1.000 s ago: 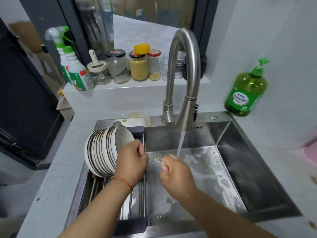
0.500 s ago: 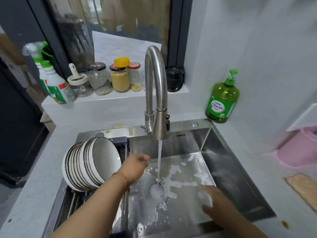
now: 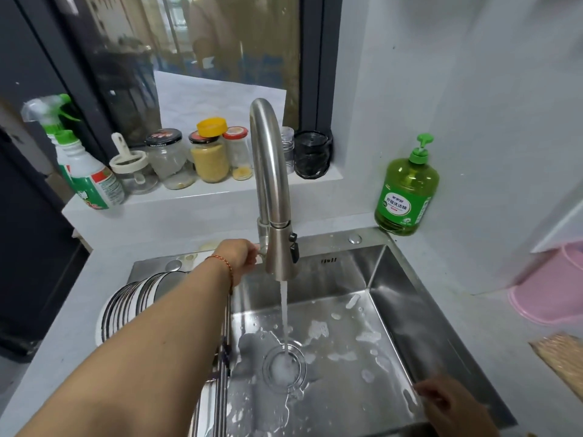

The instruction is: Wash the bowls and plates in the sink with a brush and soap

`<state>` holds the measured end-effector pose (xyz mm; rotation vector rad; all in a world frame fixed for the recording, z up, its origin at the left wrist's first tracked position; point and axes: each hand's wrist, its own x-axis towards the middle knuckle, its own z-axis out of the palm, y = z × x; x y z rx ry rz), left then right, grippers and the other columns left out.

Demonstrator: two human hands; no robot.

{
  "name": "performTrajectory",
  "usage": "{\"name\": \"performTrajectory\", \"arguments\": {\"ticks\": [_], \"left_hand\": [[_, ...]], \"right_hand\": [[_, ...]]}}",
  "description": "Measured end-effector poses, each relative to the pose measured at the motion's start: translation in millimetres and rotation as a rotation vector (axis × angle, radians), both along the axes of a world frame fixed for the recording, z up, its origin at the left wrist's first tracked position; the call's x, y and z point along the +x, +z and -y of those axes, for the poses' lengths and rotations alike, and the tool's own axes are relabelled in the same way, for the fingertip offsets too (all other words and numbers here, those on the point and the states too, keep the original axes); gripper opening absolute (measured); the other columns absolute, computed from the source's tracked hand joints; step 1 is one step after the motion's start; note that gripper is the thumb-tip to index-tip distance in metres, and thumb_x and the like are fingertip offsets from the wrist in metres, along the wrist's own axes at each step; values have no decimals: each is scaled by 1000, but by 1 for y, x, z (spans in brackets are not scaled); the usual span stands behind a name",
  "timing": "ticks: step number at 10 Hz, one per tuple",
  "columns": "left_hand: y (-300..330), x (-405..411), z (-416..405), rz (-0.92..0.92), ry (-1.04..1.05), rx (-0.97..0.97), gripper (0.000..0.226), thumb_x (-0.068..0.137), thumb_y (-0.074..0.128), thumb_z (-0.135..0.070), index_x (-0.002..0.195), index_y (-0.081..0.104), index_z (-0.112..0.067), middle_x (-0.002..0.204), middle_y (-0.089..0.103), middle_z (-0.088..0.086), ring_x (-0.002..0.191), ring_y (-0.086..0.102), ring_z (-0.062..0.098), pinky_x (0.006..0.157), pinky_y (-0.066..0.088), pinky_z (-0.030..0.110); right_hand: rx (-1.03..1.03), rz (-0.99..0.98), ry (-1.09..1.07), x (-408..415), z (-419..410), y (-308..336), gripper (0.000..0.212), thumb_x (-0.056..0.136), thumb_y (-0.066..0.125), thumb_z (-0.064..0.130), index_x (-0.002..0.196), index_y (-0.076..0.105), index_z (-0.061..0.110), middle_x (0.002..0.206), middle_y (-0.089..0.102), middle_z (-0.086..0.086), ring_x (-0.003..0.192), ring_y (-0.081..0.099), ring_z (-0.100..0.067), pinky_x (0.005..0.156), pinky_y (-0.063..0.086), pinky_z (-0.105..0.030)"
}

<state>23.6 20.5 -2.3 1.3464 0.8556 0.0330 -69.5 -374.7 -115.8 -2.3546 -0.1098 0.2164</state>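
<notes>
Left hand (image 3: 240, 256) now at faucet (image 3: 271, 184) base, fingers hidden, right hand (image 3: 448, 405) blurred

Soft even daylight, glare on faucet (image 3: 268, 171) (steel), wide-angle bending at edges, slight blur.

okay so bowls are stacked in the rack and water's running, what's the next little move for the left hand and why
Probably turn the tap off. The left hand is at the base of the faucet, the bowls stand in the rack, and water runs into a sink holding only foam. I cannot see the lever behind the hand.
</notes>
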Motion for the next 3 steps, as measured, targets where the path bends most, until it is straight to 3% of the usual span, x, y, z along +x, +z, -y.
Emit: {"name": "performTrajectory", "arguments": {"ticks": [1,2,3], "left_hand": [[-4,7,3,19,57,-64,24,90,41,10,71,49,-1,68,47,14,58,45,19,43,46,20],[-8,12,6,67,76,-66,29,92,39,10,65,45,-2,48,45,8,43,45,14,46,45,23],[-3,18,7,156,38,-72,17,92,43,8,80,55,3,72,53,18,66,51,23,79,50,38]], "right_hand": [[-47,-41,15,0,4,6,53,57,64,18,85,59,63,88,60,34,70,58,14,62,39,2],[-13,-6,-17,2,11,5,65,59,74,6,80,58,66,88,57,42,71,57,17,62,39,3],[28,22,-24,9,4,6,71,64,76,4,75,54,71,87,54,47,74,56,19,64,39,3]]}}
